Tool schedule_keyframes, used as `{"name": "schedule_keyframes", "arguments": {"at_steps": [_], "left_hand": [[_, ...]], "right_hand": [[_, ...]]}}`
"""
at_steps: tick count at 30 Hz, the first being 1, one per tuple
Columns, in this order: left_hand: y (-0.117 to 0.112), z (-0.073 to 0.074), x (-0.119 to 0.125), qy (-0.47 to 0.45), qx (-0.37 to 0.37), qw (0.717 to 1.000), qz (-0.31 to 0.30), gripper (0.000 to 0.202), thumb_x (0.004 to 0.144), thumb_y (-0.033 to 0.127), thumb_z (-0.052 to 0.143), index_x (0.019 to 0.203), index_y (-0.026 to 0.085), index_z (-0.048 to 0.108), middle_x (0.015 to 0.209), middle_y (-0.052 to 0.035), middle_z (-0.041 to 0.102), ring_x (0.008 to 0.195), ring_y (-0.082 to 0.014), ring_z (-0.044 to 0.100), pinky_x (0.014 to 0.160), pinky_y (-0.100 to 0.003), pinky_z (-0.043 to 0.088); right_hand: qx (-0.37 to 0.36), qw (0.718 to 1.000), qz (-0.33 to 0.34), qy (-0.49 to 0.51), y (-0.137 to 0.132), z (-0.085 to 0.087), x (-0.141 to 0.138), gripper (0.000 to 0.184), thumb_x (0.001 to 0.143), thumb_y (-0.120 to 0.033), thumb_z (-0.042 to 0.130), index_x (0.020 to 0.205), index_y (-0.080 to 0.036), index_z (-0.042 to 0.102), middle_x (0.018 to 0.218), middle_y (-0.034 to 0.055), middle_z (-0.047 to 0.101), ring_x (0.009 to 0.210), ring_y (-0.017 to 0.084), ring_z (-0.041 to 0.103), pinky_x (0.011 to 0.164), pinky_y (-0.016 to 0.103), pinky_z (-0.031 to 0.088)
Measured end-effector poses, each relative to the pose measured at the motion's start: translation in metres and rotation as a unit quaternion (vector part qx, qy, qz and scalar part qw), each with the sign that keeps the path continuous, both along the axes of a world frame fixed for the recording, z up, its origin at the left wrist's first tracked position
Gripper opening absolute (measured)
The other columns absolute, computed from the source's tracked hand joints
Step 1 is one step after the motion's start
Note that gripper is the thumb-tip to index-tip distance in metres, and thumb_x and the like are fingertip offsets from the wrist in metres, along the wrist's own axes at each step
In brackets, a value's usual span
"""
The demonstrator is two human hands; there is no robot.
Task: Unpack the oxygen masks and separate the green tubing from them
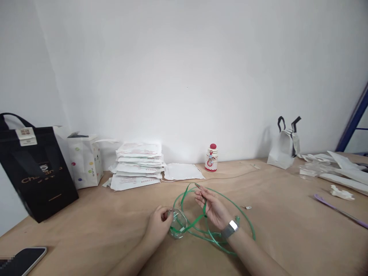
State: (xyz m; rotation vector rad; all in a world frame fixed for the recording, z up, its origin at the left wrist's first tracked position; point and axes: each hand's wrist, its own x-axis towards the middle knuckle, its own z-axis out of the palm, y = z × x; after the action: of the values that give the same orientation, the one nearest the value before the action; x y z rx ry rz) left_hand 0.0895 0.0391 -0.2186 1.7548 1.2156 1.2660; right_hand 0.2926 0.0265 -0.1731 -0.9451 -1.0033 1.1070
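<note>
A clear oxygen mask (180,226) is pinched at its left edge by my left hand (160,223), just above the table. From the mask a green elastic strap (194,222) runs across to my right hand (214,209), which wears a silver watch. The strap passes round the fingers of that hand, and part of it rises to the fingertips. Green tubing (244,210) lies in wide loops on the table beneath and around both hands. Part of the tubing is hidden behind my right wrist.
Behind the hands stand a stack of white packets (138,166), a flat white packet (184,171) and a red-topped bottle (211,158). Bags (43,172) stand at left, a phone (24,261) nearer. At right are a white bag (281,149), wrappers (342,168) and a purple stick (339,211).
</note>
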Motion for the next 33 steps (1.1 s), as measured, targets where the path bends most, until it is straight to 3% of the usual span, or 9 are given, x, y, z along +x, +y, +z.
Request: {"name": "schedule_keyframes", "arguments": {"at_steps": [6, 10, 15, 18, 20, 22, 25, 29, 33], "left_hand": [[0.005, -0.007, 0.001, -0.018, -0.010, 1.000, 0.009, 0.015, 0.065, 0.029, 0.062, 0.068, 0.018, 0.072, 0.055, 0.0013, 0.050, 0.054, -0.0148, 0.044, 0.053, -0.024, 0.031], [0.007, -0.010, 0.002, -0.061, -0.034, 0.998, 0.010, 0.018, 0.063, 0.034, 0.064, 0.059, 0.017, 0.068, 0.048, 0.0038, 0.046, 0.048, -0.0124, 0.041, 0.048, -0.022, 0.028], [0.008, -0.003, -0.003, -0.161, -0.077, 0.983, 0.047, 0.031, 0.066, 0.047, 0.058, 0.063, 0.016, 0.061, 0.043, 0.0071, 0.041, 0.040, -0.0097, 0.038, 0.041, -0.021, 0.026], [0.010, 0.002, -0.009, -0.223, -0.098, 0.965, 0.094, 0.034, 0.066, 0.053, 0.054, 0.059, 0.020, 0.050, 0.041, 0.0094, 0.038, 0.034, -0.0085, 0.035, 0.036, -0.020, 0.025], [0.011, 0.003, -0.012, -0.256, -0.105, 0.953, 0.121, 0.035, 0.064, 0.054, 0.054, 0.057, 0.021, 0.044, 0.040, 0.0102, 0.037, 0.032, -0.0082, 0.034, 0.034, -0.020, 0.026], [0.013, 0.003, -0.014, -0.279, -0.107, 0.945, 0.137, 0.033, 0.063, 0.053, 0.055, 0.058, 0.022, 0.043, 0.039, 0.0105, 0.038, 0.032, -0.0081, 0.034, 0.034, -0.020, 0.027], [0.014, 0.002, -0.015, -0.294, -0.107, 0.939, 0.143, 0.030, 0.062, 0.049, 0.056, 0.058, 0.022, 0.044, 0.038, 0.0102, 0.039, 0.032, -0.0080, 0.034, 0.034, -0.020, 0.028], [0.012, 0.002, -0.014, -0.303, -0.111, 0.936, 0.141, 0.028, 0.064, 0.045, 0.056, 0.058, 0.021, 0.044, 0.038, 0.0101, 0.039, 0.032, -0.0078, 0.034, 0.034, -0.020, 0.028], [0.011, 0.003, -0.014, -0.305, -0.117, 0.936, 0.135, 0.028, 0.064, 0.045, 0.057, 0.055, 0.022, 0.043, 0.037, 0.0102, 0.038, 0.031, -0.0079, 0.034, 0.033, -0.020, 0.028]], "right_hand": [[-0.012, 0.973, -0.180, -0.146, 0.020, -0.022, 0.015, 0.027, 0.063, -0.025, 0.060, 0.089, -0.016, 0.057, 0.102, 0.0156, 0.061, 0.097, 0.029, 0.057, 0.089, 0.049, 0.042], [0.046, 0.950, -0.217, -0.220, 0.013, -0.017, 0.011, 0.030, 0.069, -0.025, 0.054, 0.098, -0.016, 0.058, 0.110, 0.0140, 0.054, 0.099, 0.026, 0.052, 0.092, 0.047, 0.037], [0.117, 0.939, -0.080, -0.313, -0.010, -0.002, -0.011, 0.028, 0.078, -0.034, 0.054, 0.100, -0.019, 0.063, 0.090, 0.0059, 0.064, 0.085, 0.020, 0.058, 0.082, 0.037, 0.045], [0.151, 0.892, 0.043, -0.424, -0.018, -0.006, -0.021, 0.044, 0.073, -0.036, 0.063, 0.115, -0.022, 0.058, 0.094, 0.0048, 0.065, 0.091, 0.020, 0.057, 0.086, 0.037, 0.043], [0.154, 0.855, 0.059, -0.491, -0.018, -0.012, -0.023, 0.045, 0.069, -0.030, 0.067, 0.113, -0.022, 0.060, 0.094, 0.0047, 0.066, 0.088, 0.021, 0.057, 0.085, 0.037, 0.042], [0.158, 0.835, 0.028, -0.526, -0.014, -0.017, -0.022, 0.032, 0.069, -0.017, 0.062, 0.101, -0.022, 0.066, 0.089, 0.0047, 0.067, 0.085, 0.021, 0.056, 0.083, 0.037, 0.042], [0.163, 0.848, -0.085, -0.496, -0.006, -0.016, -0.011, 0.029, 0.066, -0.006, 0.052, 0.084, -0.021, 0.069, 0.082, 0.0042, 0.066, 0.084, 0.021, 0.056, 0.082, 0.036, 0.041], [0.125, 0.867, -0.239, -0.419, 0.008, -0.008, 0.017, 0.021, 0.074, -0.020, 0.050, 0.084, -0.017, 0.068, 0.083, 0.0084, 0.059, 0.083, 0.023, 0.053, 0.079, 0.036, 0.042], [0.072, 0.869, -0.334, -0.357, 0.020, -0.008, 0.042, 0.042, 0.085, -0.042, 0.034, 0.096, -0.015, 0.065, 0.090, 0.0126, 0.058, 0.093, 0.026, 0.051, 0.085, 0.040, 0.039]]}}
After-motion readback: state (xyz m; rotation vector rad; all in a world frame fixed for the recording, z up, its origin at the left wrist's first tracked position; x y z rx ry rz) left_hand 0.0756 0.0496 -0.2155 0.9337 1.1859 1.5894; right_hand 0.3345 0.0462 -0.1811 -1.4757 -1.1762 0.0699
